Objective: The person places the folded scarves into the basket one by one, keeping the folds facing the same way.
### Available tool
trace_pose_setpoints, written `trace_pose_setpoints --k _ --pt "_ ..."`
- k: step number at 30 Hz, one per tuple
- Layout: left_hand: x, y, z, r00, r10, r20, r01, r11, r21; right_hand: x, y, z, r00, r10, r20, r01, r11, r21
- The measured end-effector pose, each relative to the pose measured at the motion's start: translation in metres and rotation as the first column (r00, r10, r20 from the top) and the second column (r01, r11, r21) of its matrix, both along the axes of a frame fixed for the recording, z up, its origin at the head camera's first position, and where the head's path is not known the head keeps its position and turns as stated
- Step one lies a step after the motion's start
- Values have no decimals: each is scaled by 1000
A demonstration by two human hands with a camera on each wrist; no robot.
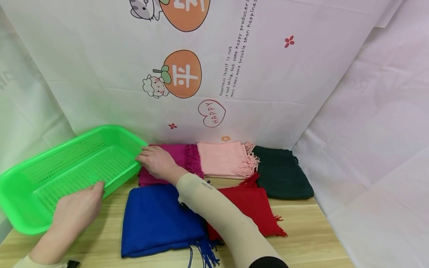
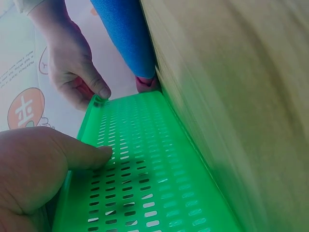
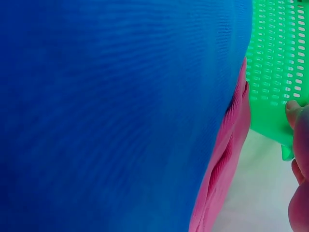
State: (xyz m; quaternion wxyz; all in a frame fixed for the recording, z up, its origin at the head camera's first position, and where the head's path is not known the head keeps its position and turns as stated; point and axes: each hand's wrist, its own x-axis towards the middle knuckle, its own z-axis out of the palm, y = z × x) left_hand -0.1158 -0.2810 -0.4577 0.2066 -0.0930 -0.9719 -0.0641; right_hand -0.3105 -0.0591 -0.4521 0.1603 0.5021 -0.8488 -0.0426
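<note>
A long green plastic basket (image 1: pixel 83 171) with slotted walls stands at the left, with nothing in it. My left hand (image 1: pixel 78 206) grips its near long rim, and the thumb lies against the slotted side wall in the left wrist view. At the basket's right end, my right hand (image 1: pixel 157 162) holds the rim by the corner, thumb (image 3: pixel 291 108) on the outer wall. Below my right forearm lies a folded blue scarf (image 1: pixel 157 223), which fills much of the right wrist view. A folded magenta scarf (image 1: pixel 175 154) is partly hidden behind my right hand.
Along the back lie a folded pink scarf (image 1: pixel 219 160) and a dark green scarf (image 1: pixel 281 173). A red scarf (image 1: pixel 248 204) with fringes lies in front of them, partly under my forearm in view. White printed sheets (image 1: pixel 268 93) wall in the wooden table (image 1: pixel 301 227).
</note>
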Motion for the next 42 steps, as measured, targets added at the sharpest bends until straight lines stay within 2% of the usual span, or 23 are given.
trace_pose_setpoints --k 3,12,27,35,42 --pt "0 -1 0 1000 4 3 -4 1000 5 2 -2 0 1000 -10 -18 9 1000 -5" --pt "-1 -2 -5 993 -32 -116 31 999 -8 4 -1 -4 998 -21 -52 19 999 -31" --pt "-1 -6 -6 992 -52 -111 51 999 -11 8 6 -9 998 18 -64 -21 998 -56" --pt "3 -16 -2 999 -41 29 41 999 -29 16 10 -10 997 51 -58 -56 995 -88" --pt "4 -23 -5 995 -88 -39 87 996 -38 21 13 -11 996 76 -55 -82 991 -109"
